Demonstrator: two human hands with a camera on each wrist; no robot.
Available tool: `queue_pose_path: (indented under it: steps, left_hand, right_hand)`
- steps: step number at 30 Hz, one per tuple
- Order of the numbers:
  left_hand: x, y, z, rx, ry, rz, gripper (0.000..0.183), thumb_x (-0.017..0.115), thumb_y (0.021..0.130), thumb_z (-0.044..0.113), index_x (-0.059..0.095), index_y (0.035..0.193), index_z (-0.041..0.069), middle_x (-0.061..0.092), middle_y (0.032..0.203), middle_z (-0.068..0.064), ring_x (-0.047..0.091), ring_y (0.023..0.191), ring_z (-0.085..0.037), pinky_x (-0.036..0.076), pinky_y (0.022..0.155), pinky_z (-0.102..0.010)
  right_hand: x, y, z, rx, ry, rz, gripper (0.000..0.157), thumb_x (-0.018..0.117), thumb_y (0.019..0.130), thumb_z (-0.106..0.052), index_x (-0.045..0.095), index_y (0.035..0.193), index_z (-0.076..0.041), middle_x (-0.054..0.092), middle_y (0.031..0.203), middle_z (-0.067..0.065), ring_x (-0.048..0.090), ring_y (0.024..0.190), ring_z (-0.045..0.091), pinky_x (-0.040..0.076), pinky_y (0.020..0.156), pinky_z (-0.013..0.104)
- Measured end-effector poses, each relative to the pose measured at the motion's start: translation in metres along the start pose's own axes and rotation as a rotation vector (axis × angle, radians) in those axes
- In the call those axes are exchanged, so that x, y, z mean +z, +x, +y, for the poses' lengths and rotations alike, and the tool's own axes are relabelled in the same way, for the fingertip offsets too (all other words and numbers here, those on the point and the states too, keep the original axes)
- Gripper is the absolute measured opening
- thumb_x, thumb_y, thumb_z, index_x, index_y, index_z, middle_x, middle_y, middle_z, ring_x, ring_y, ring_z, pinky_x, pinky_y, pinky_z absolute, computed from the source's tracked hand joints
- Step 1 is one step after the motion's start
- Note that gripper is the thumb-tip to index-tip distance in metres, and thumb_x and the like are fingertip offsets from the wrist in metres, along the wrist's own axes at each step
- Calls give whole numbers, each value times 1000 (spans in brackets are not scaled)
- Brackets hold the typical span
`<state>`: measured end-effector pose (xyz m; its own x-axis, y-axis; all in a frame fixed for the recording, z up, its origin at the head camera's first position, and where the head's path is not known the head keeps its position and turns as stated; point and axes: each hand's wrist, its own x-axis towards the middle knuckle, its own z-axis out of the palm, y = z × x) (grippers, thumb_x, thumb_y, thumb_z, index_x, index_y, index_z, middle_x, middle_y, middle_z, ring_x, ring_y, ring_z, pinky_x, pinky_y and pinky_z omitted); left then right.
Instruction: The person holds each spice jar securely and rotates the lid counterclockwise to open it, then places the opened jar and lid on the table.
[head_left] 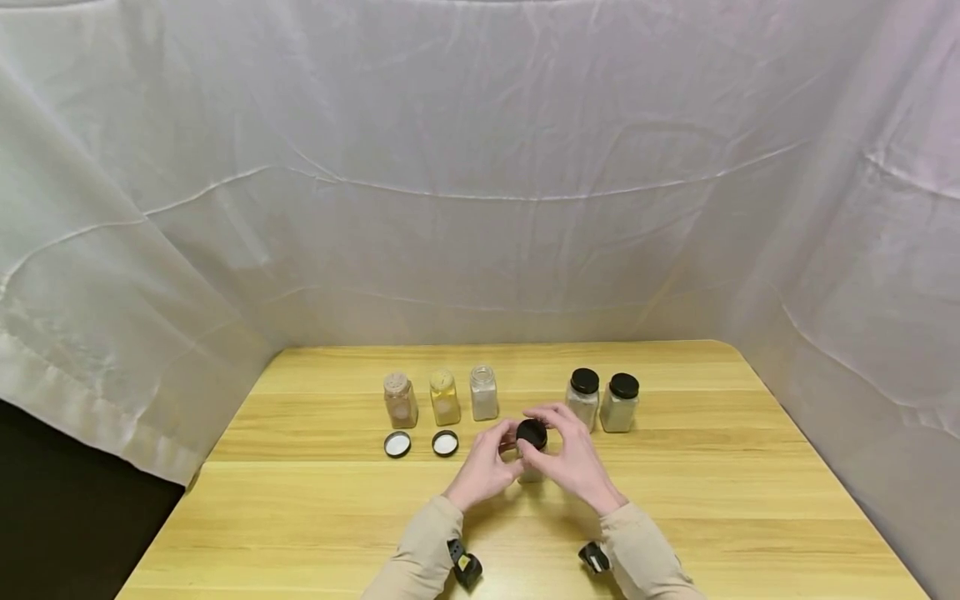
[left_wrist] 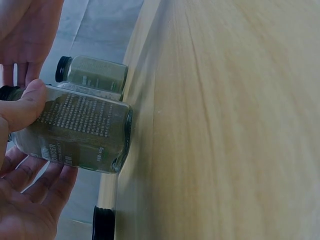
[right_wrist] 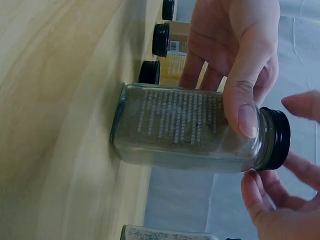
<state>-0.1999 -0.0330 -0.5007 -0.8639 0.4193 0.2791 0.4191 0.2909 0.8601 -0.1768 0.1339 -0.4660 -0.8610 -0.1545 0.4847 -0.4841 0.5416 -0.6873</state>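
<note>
A square glass jar of greyish-brown powder [right_wrist: 170,125] stands upright on the table, with printed white text on its side. My left hand [head_left: 486,468] grips it around the upper body, thumb across the glass in the right wrist view. My right hand [head_left: 573,458] has its fingers curled around the jar's black lid [head_left: 532,433]. That lid sits on the jar's neck. To the left stand a jar of pinkish-brown powder [head_left: 401,402], a jar of yellow powder [head_left: 445,400] and a lidless jar of whitish contents [head_left: 483,394].
Two jars with black lids, one [head_left: 582,400] beside the other [head_left: 619,404], stand right of my hands. Loose black lids, one [head_left: 397,444] near another [head_left: 445,443], lie white inside up before the left jars. A pale curtain [head_left: 480,250] hangs behind the wooden table [head_left: 712,500].
</note>
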Motion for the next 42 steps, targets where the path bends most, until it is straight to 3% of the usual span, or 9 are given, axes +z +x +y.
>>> queue_pose_path:
  steps: [9,15,20,26,31,36,42]
  left_hand:
    - [-1,0,0,7,-15,14,35,79,85,7,64,117,4,71,117,-14,69,114,-28,55,105,-31]
    - [-1,0,1,-8,-25,1,38,79,85,7,62,118,2,71,117,-15,69,112,-28,55,105,-29]
    - [-2,0,1,6,-33,0,37,75,85,-1,62,119,0,71,117,-17,70,111,-30,57,102,-30]
    - [-2,0,0,14,-9,2,38,71,84,-5,62,120,0,71,117,-17,70,109,-29,57,101,-29]
    - [-3,0,0,-1,-10,1,37,75,85,1,62,120,2,71,118,-15,70,111,-28,56,103,-29]
    - [-2,0,0,-6,-4,2,36,79,85,8,64,118,4,72,115,-12,70,109,-25,56,104,-30]
    - [-1,0,1,-10,-6,3,37,80,85,10,63,117,4,73,112,-13,70,108,-25,56,104,-32]
  right_hand:
    - [2,2,-5,53,-61,69,43,88,77,-25,72,112,-5,65,100,6,55,87,15,47,74,28]
    - [3,2,-6,36,-57,72,39,88,76,-16,73,110,-3,68,101,7,61,88,17,54,76,31]
    - [2,2,-6,20,-39,44,37,84,76,-8,72,110,-3,69,104,6,66,92,20,54,81,27]
    - [-1,3,-3,-13,-4,-21,40,77,77,-3,71,116,-5,70,111,7,67,102,24,56,92,41]
    - [-2,2,-2,-5,-8,-30,42,79,80,-11,69,121,-6,67,116,8,64,110,28,53,97,49]
    - [0,0,-2,41,-62,29,45,85,80,-23,70,117,-4,65,106,7,60,96,23,53,82,38]
    - [0,0,-4,37,-74,61,47,88,76,-22,71,115,-2,65,99,7,57,86,16,47,74,23]
